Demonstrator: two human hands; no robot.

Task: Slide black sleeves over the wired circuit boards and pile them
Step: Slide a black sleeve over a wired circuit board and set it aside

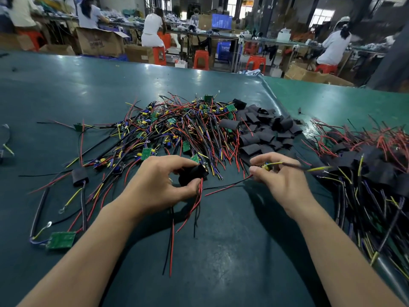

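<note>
- My left hand (162, 181) curls round a black sleeve (192, 175) with a board (204, 167) at its mouth, red and black leads trailing toward me
- My right hand (281, 175) pinches another small board (266, 166); its yellow lead points at the finished pile (363, 165)
- Loose sleeves (263, 131) lie just beyond
- Sleeves look soft, floppy, light; I judge boards stiff, solder joints fragile, so grip board edges, not wires
</note>
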